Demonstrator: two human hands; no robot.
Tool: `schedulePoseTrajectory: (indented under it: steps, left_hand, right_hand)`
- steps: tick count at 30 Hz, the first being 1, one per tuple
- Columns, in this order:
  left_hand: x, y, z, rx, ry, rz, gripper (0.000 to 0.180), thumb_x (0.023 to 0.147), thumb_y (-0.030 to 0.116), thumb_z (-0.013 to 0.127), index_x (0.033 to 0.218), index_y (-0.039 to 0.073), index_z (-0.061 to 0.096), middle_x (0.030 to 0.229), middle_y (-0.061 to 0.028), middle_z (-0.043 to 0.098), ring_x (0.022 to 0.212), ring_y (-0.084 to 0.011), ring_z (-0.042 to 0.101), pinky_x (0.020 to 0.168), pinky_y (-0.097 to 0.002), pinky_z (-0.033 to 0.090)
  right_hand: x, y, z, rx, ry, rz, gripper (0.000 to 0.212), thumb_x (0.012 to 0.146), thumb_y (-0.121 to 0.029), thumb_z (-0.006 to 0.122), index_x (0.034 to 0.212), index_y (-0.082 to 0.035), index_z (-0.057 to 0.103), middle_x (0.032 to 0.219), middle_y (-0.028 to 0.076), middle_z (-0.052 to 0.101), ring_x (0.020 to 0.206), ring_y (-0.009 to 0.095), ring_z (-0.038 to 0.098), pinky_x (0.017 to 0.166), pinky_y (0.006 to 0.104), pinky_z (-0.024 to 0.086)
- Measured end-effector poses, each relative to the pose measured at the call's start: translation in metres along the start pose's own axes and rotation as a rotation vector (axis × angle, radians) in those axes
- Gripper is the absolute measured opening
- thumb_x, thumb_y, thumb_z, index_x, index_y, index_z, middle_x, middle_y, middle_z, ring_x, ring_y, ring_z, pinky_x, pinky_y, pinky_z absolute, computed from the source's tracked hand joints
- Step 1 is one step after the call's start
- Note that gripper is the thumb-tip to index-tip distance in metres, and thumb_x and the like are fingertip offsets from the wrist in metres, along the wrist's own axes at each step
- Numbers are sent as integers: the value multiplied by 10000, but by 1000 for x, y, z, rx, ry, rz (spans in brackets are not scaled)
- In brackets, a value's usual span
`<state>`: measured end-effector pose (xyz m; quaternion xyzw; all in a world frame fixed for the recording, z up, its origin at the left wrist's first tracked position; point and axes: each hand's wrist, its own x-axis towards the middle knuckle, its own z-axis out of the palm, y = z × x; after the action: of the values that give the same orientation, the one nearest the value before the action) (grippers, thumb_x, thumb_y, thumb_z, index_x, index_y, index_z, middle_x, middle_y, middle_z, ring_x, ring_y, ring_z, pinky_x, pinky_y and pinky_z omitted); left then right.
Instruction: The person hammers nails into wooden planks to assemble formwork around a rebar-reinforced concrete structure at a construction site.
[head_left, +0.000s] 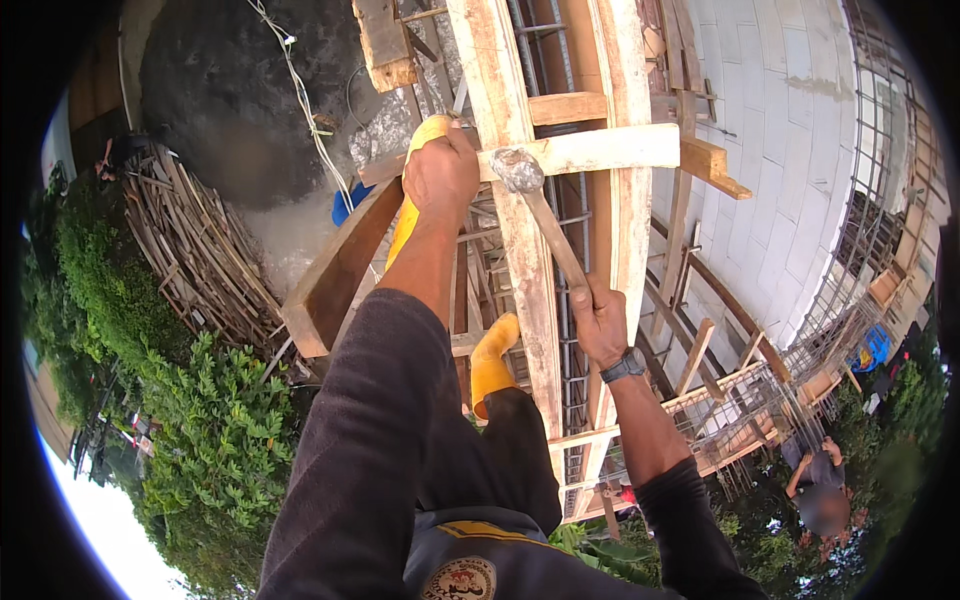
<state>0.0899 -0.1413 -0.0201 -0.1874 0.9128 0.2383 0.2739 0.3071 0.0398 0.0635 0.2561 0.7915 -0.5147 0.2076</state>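
Note:
My right hand (602, 325), with a dark watch on the wrist, is closed round the wooden handle of a hammer (553, 235). Its worn, grey-crusted head lies over a pale wooden batten (610, 150). This batten crosses two long formwork boards (500, 100), between which steel reinforcing bars (570, 400) run lengthwise. At the batten's left part my left hand (443, 172) is clenched on the wood; its fingertips are hidden. Yellow boots (492, 362) on my feet show beneath my arms, one partly behind the left hand.
A thick timber beam (345, 265) slants on the left. Below lie stacked wooden strips (205, 250) beside dark wet ground. Right of the boards stand a pale block wall (765, 130) and a rebar cage (875, 130). Another person (822, 490) is at the lower right. A cable (305, 100) hangs upper left.

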Motion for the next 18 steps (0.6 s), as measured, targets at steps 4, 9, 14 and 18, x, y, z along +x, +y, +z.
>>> schedulePoseTrajectory:
  steps: [4,9,14,18]
  left_hand:
    - [4,17,8,-19,-16,42,610,1017,467,407,896,-6,773,926,-300,707,933,-477,682,889,-532,507]
    - [2,14,4,-10,0,-3,623,1020,480,401,911,-9,772,940,-301,710,951,-466,685,897,-534,508]
    - [4,6,5,56,-6,51,525,1007,435,446,1018,-7,730,984,-263,716,965,-455,675,890,-545,503]
    - [5,25,3,31,188,488,284,884,175,603,1124,25,633,1138,-190,648,1064,-399,599,955,-512,466]
  right_hand:
    - [-13,31,-1,47,91,-83,592,1010,-558,564,920,24,622,614,154,542,545,253,577,535,397,430]
    - [-11,22,-1,106,86,-26,552,1028,-514,555,951,27,636,641,151,560,572,217,557,562,400,441]
    - [-2,-6,-6,-5,7,187,500,1021,-452,593,979,43,643,668,168,587,614,255,565,604,393,452]
    - [-51,15,-6,145,327,138,474,990,-399,654,1064,69,658,662,121,600,608,160,535,567,355,442]
